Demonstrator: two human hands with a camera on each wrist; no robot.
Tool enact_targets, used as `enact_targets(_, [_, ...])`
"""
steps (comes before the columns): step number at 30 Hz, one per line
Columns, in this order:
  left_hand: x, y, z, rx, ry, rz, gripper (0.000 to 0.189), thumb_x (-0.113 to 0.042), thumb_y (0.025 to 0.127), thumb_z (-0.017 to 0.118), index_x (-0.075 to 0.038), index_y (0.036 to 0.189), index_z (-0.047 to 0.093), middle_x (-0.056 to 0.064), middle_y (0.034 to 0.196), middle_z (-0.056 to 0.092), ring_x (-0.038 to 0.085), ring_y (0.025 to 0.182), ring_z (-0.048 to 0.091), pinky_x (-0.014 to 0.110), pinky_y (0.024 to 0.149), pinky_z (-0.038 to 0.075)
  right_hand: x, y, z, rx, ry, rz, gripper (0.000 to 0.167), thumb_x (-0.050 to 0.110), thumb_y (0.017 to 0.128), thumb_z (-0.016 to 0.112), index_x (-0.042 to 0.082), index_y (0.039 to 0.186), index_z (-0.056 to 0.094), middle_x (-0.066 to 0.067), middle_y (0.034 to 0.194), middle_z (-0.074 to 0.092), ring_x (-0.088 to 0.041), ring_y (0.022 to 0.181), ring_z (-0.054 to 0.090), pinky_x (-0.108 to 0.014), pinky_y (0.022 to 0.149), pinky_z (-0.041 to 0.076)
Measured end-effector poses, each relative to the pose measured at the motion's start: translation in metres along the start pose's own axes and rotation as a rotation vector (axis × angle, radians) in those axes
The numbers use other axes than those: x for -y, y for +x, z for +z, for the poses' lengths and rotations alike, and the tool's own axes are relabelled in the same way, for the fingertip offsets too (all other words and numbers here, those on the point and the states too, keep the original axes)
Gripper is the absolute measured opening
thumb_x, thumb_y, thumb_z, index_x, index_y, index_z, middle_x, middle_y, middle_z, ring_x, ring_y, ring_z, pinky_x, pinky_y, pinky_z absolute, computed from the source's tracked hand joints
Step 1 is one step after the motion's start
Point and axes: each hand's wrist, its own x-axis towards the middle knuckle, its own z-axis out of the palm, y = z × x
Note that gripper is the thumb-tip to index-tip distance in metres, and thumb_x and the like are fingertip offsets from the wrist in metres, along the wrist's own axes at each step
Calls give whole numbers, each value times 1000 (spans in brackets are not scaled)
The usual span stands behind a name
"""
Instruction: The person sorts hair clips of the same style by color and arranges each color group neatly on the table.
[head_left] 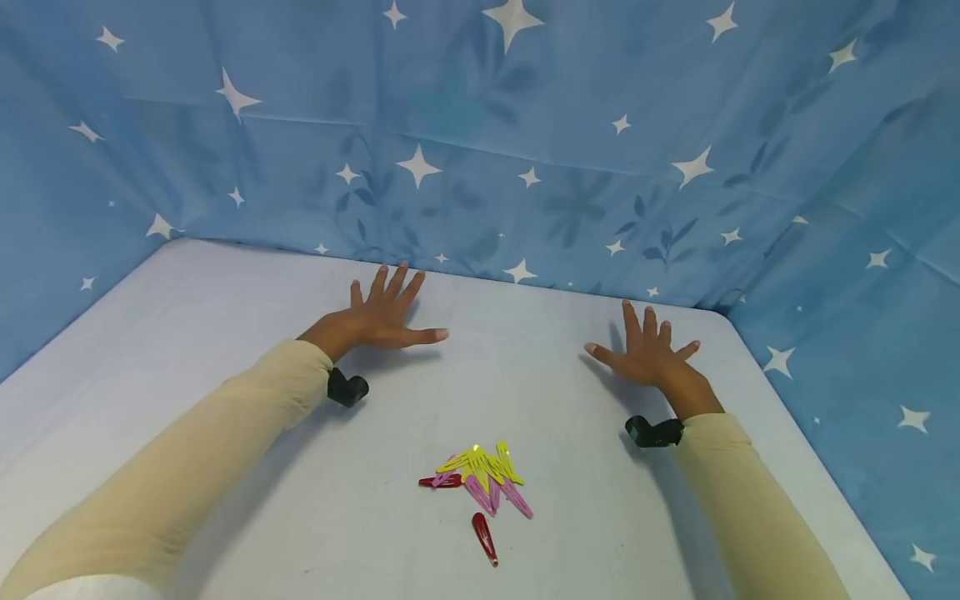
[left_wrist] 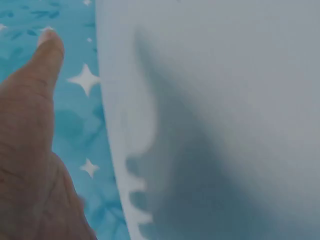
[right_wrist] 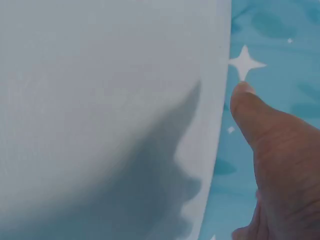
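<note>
A small pile of snap hair clips lies on the white table, nearer to me than both hands. Yellow hair clips [head_left: 477,464] fan out on top, and pink hair clips [head_left: 516,497] stick out beneath them. One red hair clip [head_left: 442,481] pokes out at the pile's left; another red hair clip [head_left: 484,538] lies apart, in front. My left hand [head_left: 382,317] is spread above the table's far side, holding nothing. To the right, my right hand [head_left: 647,352] is also spread with nothing in it. Each wrist view shows the thumb and the hand's shadow on the tabletop.
The white table [head_left: 525,375] ends at a blue curtain [head_left: 465,192] with white stars, which hangs along the back and both sides. A black wrist camera [head_left: 347,388] sits on the left wrist, and another black camera [head_left: 652,432] on the right.
</note>
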Motion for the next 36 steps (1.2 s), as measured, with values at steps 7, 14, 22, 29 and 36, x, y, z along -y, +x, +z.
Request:
enact_targets(7, [-22,-7,-4,-36,-47,119,107,-81,79,53,-22,160,16,10,167,10,38,152,10,68,114,5,10,-8,0,-90,19,-103,94,60,92,54,8,158,14,-34,159,11,-58,142,16,-80,104,6])
enact_targets(14, [-39,-16,4,-59,-187,283,71,-54,90,65,-9,144,52,12,147,52,30,135,48,53,110,33,22,-19,10,-258,114,-226,64,42,96,58,7,148,43,-26,144,48,-50,125,44,-64,90,27])
enact_targets(22, [-58,-30,10,-84,-322,442,48,-38,91,70,-5,126,67,10,121,69,21,107,64,37,91,53,38,-29,21,-440,217,-398,27,19,94,67,3,115,72,-15,97,73,-33,92,66,-51,78,31])
enact_targets(29, [-71,-42,18,-36,-407,457,53,-46,87,72,-9,125,69,5,117,69,15,102,62,30,82,53,48,-42,28,-410,303,-434,22,15,93,68,5,111,74,-11,93,73,-26,87,65,-48,84,43])
enact_targets(36, [-71,-47,30,9,-416,480,40,-41,89,72,-9,114,74,-5,96,71,7,86,62,25,77,52,59,-54,38,-329,374,-491,20,14,92,71,7,110,75,-4,92,71,-17,84,60,-26,65,48])
